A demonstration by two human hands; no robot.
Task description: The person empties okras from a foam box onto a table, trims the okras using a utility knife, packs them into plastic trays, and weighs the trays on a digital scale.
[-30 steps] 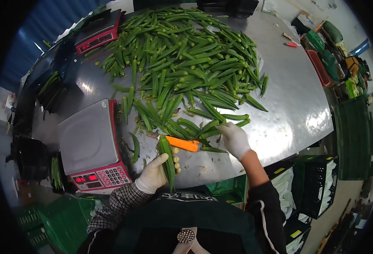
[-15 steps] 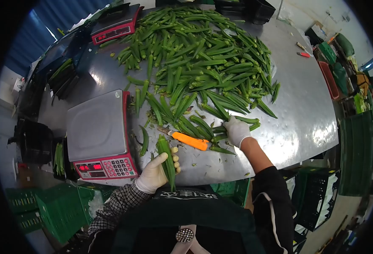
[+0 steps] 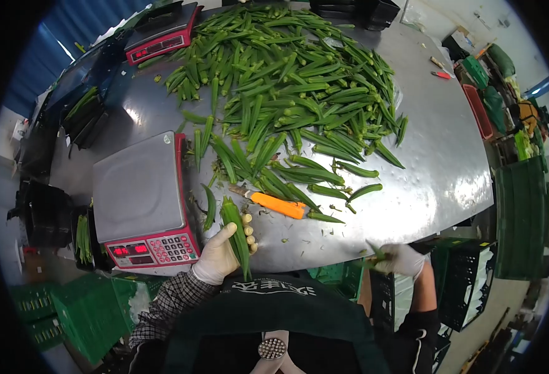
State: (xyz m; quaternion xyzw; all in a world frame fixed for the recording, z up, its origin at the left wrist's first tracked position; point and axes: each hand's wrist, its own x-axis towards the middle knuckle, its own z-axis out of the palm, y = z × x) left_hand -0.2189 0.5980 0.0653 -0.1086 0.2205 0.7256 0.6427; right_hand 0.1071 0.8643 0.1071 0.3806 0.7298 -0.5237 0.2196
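Observation:
My left hand [image 3: 219, 252], in a white glove, is wrapped round a small bunch of okra [image 3: 234, 232] held upright by the near table edge. My gloved right hand [image 3: 400, 260] is beyond the table's front edge at the right, smeared by motion, with a blurred green okra pod [image 3: 376, 254] at its fingers. An orange-handled knife [image 3: 277, 204] lies on the metal table, its blade pointing left. Several loose okra pods [image 3: 327, 191] rest beside it, in front of the big okra pile [image 3: 299, 87].
A red-and-grey scale [image 3: 140, 193] stands left of my left hand, with a second scale [image 3: 162, 42] farther back. Black containers [image 3: 84, 121] sit at the left. Green crates [image 3: 90, 311] are below the table, and a black crate [image 3: 467, 280] stands at right.
My right hand has moved from the loose okra on the table toward me and right, past the table edge, with a green pod. My left hand keeps its bunch.

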